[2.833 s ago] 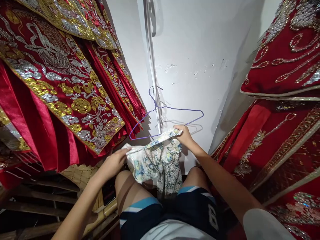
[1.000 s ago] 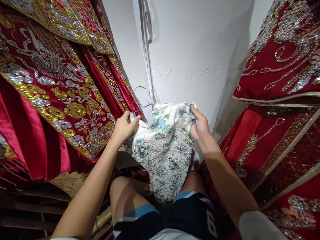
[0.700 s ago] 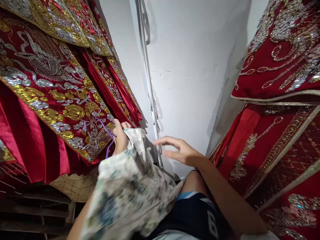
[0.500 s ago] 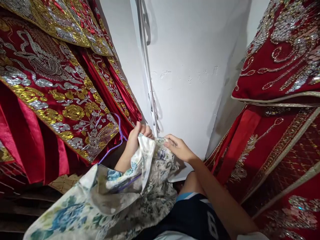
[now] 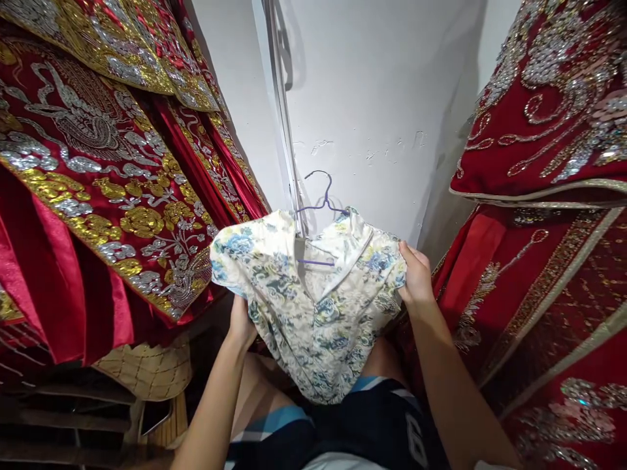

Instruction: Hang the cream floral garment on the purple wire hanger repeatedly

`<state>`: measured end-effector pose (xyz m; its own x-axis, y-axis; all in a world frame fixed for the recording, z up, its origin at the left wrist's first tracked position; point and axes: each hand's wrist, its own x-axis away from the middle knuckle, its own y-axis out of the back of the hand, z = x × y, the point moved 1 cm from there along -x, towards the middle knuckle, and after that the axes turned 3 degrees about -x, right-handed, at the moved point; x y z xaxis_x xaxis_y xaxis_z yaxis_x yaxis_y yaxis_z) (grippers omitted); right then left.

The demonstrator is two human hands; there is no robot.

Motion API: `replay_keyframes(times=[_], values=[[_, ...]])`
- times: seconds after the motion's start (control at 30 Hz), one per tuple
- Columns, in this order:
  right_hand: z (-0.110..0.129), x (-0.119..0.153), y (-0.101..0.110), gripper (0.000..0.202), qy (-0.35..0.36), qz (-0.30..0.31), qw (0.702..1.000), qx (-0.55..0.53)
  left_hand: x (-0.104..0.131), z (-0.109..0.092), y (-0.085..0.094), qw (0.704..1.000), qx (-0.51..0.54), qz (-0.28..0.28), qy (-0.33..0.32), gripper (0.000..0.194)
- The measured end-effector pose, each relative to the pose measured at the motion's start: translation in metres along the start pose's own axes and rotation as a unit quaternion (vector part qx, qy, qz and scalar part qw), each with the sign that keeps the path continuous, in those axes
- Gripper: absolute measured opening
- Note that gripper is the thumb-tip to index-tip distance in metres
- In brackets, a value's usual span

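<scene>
A white floral shirt with blue flowers and an open collar is spread out above my lap. Inside its shoulders sits a purple hanger, its hook sticking up free above the collar. My right hand is closed on the right sleeve edge. At the other side, my left hand is under the left sleeve, its fingers hidden by the cloth.
Red garments with gold and silver sequins hang at the left, and beaded red garments at the right. A metal rail runs along the white wall. A quilted beige seat stands lower left.
The shirt has turned upright and spread out, with the hanger now inside it and its hook upward. My hands have moved apart, from the gathered cloth to the two sleeves.
</scene>
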<state>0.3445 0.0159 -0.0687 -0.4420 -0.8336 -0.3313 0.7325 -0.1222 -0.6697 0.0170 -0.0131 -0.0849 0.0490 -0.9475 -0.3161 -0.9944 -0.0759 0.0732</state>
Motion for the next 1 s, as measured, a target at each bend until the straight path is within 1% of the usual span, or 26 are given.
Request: replay_keyframes(times=[0.03,0.07,0.13,0.17,0.23,0.3,0.33,0.4,0.47,0.5,0.57,0.7,0.77,0.8,0.87,0.93,1.0], values=[[-0.003,-0.003,-0.005,0.034,0.007,0.009,1.000,0.004,0.007,0.011,0.002,0.996,0.066,-0.047,0.024,0.065],[-0.006,-0.004,-0.010,0.033,0.015,0.014,1.000,0.013,0.014,0.022,0.003,0.986,0.127,-0.096,0.051,0.065],[-0.015,-0.004,-0.018,0.033,0.031,0.004,0.998,0.046,0.030,0.044,0.002,0.964,0.185,-0.161,0.101,0.058],[-0.019,-0.002,-0.021,0.034,0.034,-0.009,0.997,0.064,0.038,0.053,0.001,0.960,0.181,-0.176,0.118,0.056],[-0.025,0.002,-0.023,0.037,0.033,-0.028,0.995,0.095,0.053,0.067,-0.002,0.962,0.149,-0.181,0.141,0.059],[-0.028,0.006,-0.020,0.039,0.027,-0.019,0.993,0.111,0.067,0.075,-0.008,0.965,0.129,-0.170,0.154,0.065],[-0.028,0.008,-0.018,0.040,0.027,-0.003,0.993,0.116,0.073,0.076,-0.011,0.965,0.128,-0.162,0.158,0.067],[-0.027,0.011,-0.012,0.039,0.039,0.038,0.990,0.131,0.082,0.077,-0.015,0.968,0.130,-0.140,0.163,0.071],[-0.026,0.012,-0.005,0.040,0.067,0.056,0.984,0.157,0.089,0.074,-0.018,0.971,0.131,-0.113,0.166,0.075],[-0.025,0.011,-0.003,0.040,0.080,0.055,0.981,0.171,0.091,0.072,-0.018,0.972,0.130,-0.103,0.169,0.077],[-0.025,0.010,-0.003,0.041,0.091,0.031,0.979,0.178,0.094,0.065,-0.018,0.971,0.128,-0.095,0.177,0.080],[-0.025,0.001,-0.018,0.042,0.039,-0.047,0.991,0.123,0.097,0.051,-0.018,0.971,0.126,-0.097,0.178,0.084],[-0.022,-0.003,-0.025,0.041,0.016,-0.081,0.992,0.095,0.099,0.048,-0.020,0.973,0.123,-0.095,0.173,0.085],[-0.021,-0.005,-0.027,0.041,0.007,-0.082,0.993,0.083,0.100,0.048,-0.022,0.974,0.117,-0.089,0.171,0.085],[-0.018,-0.004,-0.025,0.041,-0.002,-0.055,0.996,0.067,0.103,0.051,-0.025,0.978,0.101,-0.058,0.173,0.085],[-0.018,0.000,-0.016,0.042,-0.001,-0.022,0.998,0.066,0.106,0.055,-0.030,0.980,0.088,-0.017,0.179,0.085],[-0.021,0.007,-0.001,0.045,0.012,-0.011,0.997,0.081,0.108,0.059,-0.033,0.978,0.085,0.010,0.188,0.086]])
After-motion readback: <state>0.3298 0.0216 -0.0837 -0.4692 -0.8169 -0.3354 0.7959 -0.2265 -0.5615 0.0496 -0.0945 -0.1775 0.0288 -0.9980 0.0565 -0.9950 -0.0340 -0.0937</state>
